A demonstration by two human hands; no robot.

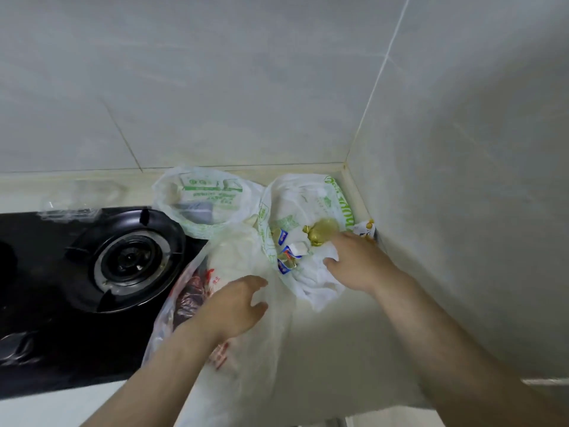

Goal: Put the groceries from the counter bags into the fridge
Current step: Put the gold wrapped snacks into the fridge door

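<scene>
Three thin plastic bags lie on the counter in the corner. A white bag with green print [311, 211] on the right holds small blue-and-white packets [288, 252] and a gold-wrapped item [320, 231]. My right hand [354, 260] reaches into its mouth, fingers relaxed, touching the plastic beside the gold item. My left hand [237, 303] rests with loosely spread fingers on a clear bag with red print [197, 291] in front. A second green-printed bag [206, 198] sits behind, with a dark box inside.
A black gas stove [61, 272] with a round burner [129, 260] fills the left; the red-print bag overlaps its edge. Tiled walls [277, 87] close the back and right. A small yellow-white packet [366, 229] lies in the corner.
</scene>
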